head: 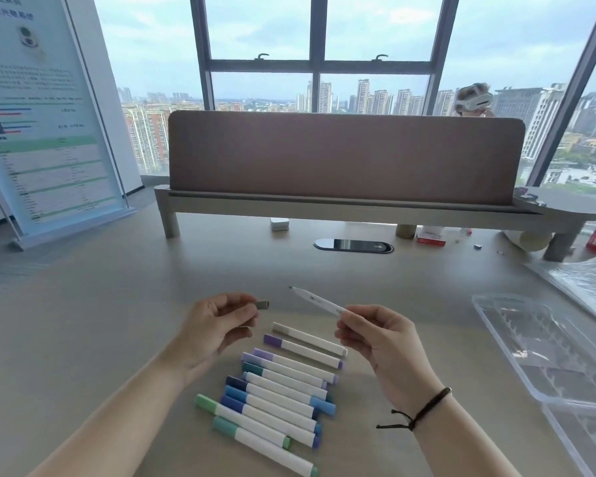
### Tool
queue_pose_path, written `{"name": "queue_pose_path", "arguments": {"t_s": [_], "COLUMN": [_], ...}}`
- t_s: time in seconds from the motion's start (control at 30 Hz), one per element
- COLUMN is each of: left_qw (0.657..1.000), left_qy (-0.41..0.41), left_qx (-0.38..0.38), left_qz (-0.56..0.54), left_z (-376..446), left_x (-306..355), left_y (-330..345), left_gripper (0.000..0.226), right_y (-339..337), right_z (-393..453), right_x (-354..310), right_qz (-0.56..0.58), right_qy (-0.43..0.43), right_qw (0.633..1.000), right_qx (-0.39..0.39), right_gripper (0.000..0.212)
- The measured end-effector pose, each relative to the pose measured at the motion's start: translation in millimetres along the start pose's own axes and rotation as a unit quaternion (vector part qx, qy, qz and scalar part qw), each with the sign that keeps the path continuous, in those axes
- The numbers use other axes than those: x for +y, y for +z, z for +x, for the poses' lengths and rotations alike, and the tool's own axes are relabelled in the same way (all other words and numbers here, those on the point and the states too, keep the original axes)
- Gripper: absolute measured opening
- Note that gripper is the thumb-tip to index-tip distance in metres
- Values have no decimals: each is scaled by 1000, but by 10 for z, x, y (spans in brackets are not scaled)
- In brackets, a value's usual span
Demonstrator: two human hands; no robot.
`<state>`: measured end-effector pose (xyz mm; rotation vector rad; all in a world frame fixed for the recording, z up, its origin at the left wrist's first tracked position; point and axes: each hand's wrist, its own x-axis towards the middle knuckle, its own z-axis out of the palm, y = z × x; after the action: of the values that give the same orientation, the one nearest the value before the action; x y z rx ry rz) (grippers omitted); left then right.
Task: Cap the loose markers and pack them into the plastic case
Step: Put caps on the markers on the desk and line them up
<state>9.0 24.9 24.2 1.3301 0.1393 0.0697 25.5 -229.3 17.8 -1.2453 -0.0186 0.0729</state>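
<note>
The left hand [214,325] is pinching a grey cap [263,305] in curled fingertips, its end poking out rightward. Below and between both sets of fingers, capped markers [276,387] are lying in a row. The right hand [375,335] is gripping an uncapped marker [319,301], tip angled toward the cap. Right of those fingers, the plastic case [544,352] is sitting open.
</note>
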Motion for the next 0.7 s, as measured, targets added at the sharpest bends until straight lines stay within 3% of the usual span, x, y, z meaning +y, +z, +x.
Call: {"name": "queue_pose_path", "arguments": {"t_s": [0.13, 0.37, 0.43, 0.53, 0.7], "left_qw": [998, 997, 996, 998, 994], "left_qy": [-11, 14, 24, 32, 69], "left_qx": [-16, -30, -43, -36, -49], "left_qz": [-53, -63, -69, -47, 74], "left_z": [-80, -112, -107, -111, -173], "left_x": [-2, 5, 4, -8, -9], "left_y": [-21, -39, -49, -40, 8], "left_gripper": [18, 24, 37, 18, 25], "right_y": [47, 67, 65, 66, 97], "right_z": [-55, -59, -43, -38, -71], "right_x": [-29, -25, -13, -6, 0], "right_qz": [-4, -21, -23, -25, -32], "right_qy": [-4, -24, -24, -21, -15], "right_qw": [999, 997, 997, 997, 996], "right_qx": [-46, -73, -74, -76, -85], "right_gripper": [17, 70, 74, 74, 71]}}
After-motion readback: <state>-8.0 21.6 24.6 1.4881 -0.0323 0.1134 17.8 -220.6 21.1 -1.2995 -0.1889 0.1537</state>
